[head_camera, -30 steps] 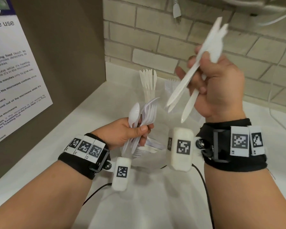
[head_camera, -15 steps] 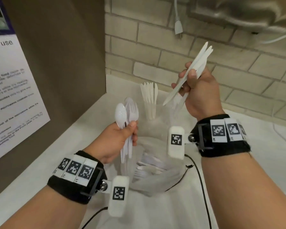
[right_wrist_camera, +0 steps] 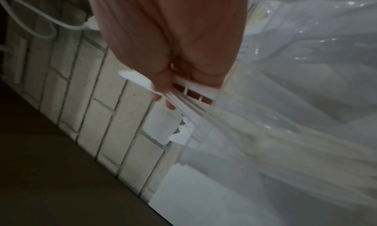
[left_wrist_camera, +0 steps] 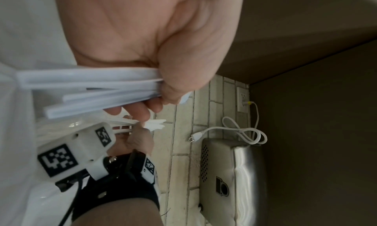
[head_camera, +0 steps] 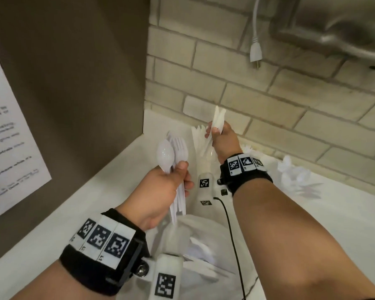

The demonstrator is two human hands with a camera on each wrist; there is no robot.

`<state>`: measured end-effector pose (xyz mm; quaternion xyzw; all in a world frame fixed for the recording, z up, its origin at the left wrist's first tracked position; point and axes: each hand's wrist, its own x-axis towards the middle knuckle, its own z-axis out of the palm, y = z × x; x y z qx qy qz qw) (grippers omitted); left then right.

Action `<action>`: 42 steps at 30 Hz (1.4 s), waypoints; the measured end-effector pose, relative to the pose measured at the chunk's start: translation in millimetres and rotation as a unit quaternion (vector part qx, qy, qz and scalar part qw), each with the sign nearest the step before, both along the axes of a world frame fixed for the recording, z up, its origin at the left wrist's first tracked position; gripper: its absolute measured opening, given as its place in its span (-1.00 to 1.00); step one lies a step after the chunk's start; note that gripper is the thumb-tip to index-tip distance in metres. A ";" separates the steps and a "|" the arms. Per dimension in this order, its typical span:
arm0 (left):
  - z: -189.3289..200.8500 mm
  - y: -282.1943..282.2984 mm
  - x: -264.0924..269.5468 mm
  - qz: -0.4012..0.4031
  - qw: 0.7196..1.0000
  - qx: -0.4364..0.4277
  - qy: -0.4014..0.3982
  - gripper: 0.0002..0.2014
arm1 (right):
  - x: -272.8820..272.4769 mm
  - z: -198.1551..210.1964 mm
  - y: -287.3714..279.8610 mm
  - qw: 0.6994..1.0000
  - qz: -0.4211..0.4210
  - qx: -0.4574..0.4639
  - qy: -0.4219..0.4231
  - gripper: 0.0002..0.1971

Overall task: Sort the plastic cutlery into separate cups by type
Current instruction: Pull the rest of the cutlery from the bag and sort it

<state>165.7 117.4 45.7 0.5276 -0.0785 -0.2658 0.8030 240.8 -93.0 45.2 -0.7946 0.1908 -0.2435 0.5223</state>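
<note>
White counter, brick wall. Right hand (head_camera: 222, 140), fingers clamped on knives (head_camera: 217, 121), has lowered toward cup (head_camera: 204, 161) below its fingertips; left hand (head_camera: 160, 187) grips spoon-and-fork bundle (head_camera: 173, 154). Knife deposit imminent.

Dim wrist views, motion blur, wide-angle warp

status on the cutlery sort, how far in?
Partway. Done: one clear cup by the brick wall already holds upright knives. In hand: the right hand lowers a bundle of knives at that cup; the left hand grips a spoon and forks. Left: loose cutlery in the plastic bag.
</note>
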 end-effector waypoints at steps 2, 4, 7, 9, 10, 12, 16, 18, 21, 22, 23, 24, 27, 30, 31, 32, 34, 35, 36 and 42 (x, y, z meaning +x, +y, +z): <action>-0.5 -1.9 -0.4 0.002 1.000 0.009 -0.002 -0.82 | 0.6 -6.8 -3.8 0.997 -0.012 -0.006 0.072 -0.69; 0.8 -4.3 -2.8 -0.001 1.000 0.013 -0.004 -0.81 | -0.3 -5.4 -4.3 0.996 -0.022 0.005 0.082 -0.65; 4.4 -7.9 -7.1 -0.005 1.000 0.018 0.001 -0.82 | -3.0 5.4 -0.9 0.995 -0.052 -0.002 0.087 -0.59; 8.3 -9.9 -9.9 -0.008 1.000 0.013 0.005 -0.84 | -6.9 13.3 1.3 0.995 -0.056 -0.006 0.088 -0.50; 10.4 -10.4 -11.6 -0.009 1.000 0.010 0.006 -0.84 | -10.0 18.7 2.6 0.995 -0.055 -0.010 0.084 -0.49; 14.9 -10.6 -15.7 -0.014 1.000 0.008 0.000 -0.84 | -20.1 34.1 6.0 0.996 -0.057 -0.031 0.065 -0.51; 23.8 -6.9 -24.5 -0.033 0.999 0.011 -0.022 -0.83 | -54.5 80.3 23.8 0.997 -0.050 -0.064 -0.001 -0.61; 27.1 -4.5 -29.2 -0.059 0.998 -0.003 -0.032 -0.83 | -82.7 102.8 38.0 0.999 -0.012 -0.038 -0.032 -0.73; 30.0 -2.0 -37.5 -0.102 0.994 -0.021 -0.040 -0.83 | -136.4 122.0 63.5 0.997 0.071 -0.018 -0.009 -0.92; 30.6 -1.5 -40.9 -0.112 0.992 -0.024 -0.043 -0.82 | -151.9 122.9 71.2 0.996 0.086 -0.032 0.013 -0.89; 31.1 -1.7 -44.1 -0.117 0.992 -0.023 -0.049 -0.82 | -164.9 121.1 77.9 0.994 0.091 -0.048 0.029 -0.82; 31.8 -2.1 -47.2 -0.118 0.991 -0.018 -0.057 -0.81 | -175.1 117.2 84.0 0.993 0.086 -0.067 0.035 -0.75; 31.3 -5.6 -54.4 -0.106 0.989 0.026 -0.096 -0.81 | -191.4 100.2 98.8 0.993 0.046 -0.101 0.030 -0.71; 28.3 -7.9 -58.6 -0.138 0.984 0.034 -0.103 -0.80 | -196.7 85.6 102.4 0.996 0.009 -0.088 0.017 -0.82; 27.2 -8.1 -59.4 -0.155 0.983 0.022 -0.096 -0.79 | -197.6 82.3 100.3 0.996 -0.004 -0.086 0.017 -0.83; 26.6 -7.7 -59.7 -0.169 0.982 0.007 -0.085 -0.77 | -198.5 80.2 97.8 0.997 -0.009 -0.076 0.018 -0.83; 25.1 -6.3 -58.2 -0.186 0.980 -0.014 -0.061 -0.68 | -199.8 77.0 93.0 0.999 0.002 -0.030 0.019 -0.83; 24.5 -5.7 -56.7 -0.192 0.980 -0.019 -0.049 -0.64 | -199.8 75.9 91.5 1.000 0.007 -0.005 0.017 -0.83; 24.7 -4.6 -55.1 -0.198 0.979 -0.021 -0.039 -0.63 | -200.1 75.8 91.2 1.000 0.010 0.017 0.010 -0.84; 26.0 -6.7 -43.7 -0.208 0.977 0.030 -0.047 -0.75 | -195.0 78.7 93.1 0.990 -0.033 0.097 -0.098 -0.88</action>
